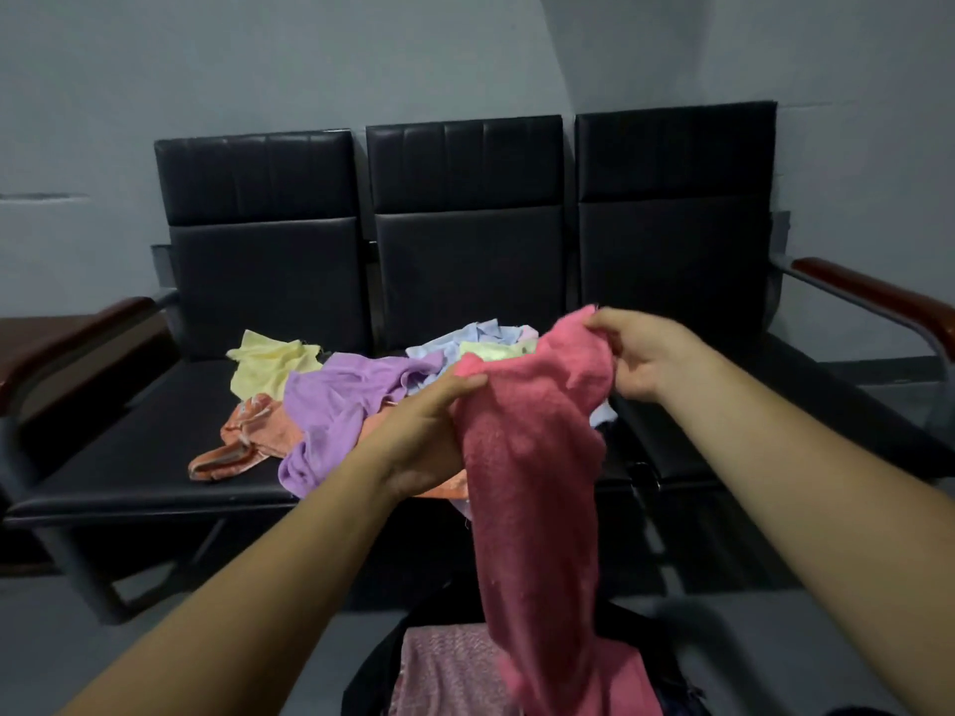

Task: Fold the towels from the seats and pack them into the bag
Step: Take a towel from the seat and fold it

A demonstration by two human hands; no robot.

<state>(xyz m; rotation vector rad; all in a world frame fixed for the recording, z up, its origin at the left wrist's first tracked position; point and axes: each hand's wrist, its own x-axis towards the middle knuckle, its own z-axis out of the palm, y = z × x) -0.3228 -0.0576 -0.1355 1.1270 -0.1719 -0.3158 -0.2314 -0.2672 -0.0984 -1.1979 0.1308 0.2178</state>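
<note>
Towels are lying in a loose heap on the black seats [155, 457] in front of you: a purple towel [336, 405] is spreading over an orange towel [243, 441], a yellow towel [268, 364] is sitting behind them, and a pale blue towel [455, 343] is bunching up at the back near a pale green scrap. You are holding the pink towel [537, 483] up between yourself and that heap, so it is covering part of the pile's right side. Your left hand [429, 431] is gripping the towel's upper left edge with fingers closed around the cloth, and your right hand [635, 354] is pinching its top right corner. The towel is hanging with its long axis running almost straight down, its top edge stretching between your hands and sloping up to the right. Its lower end is dangling over the open black bag [666, 658] on the floor below you, where a folded pink cloth [444, 669] is lying inside.
</note>
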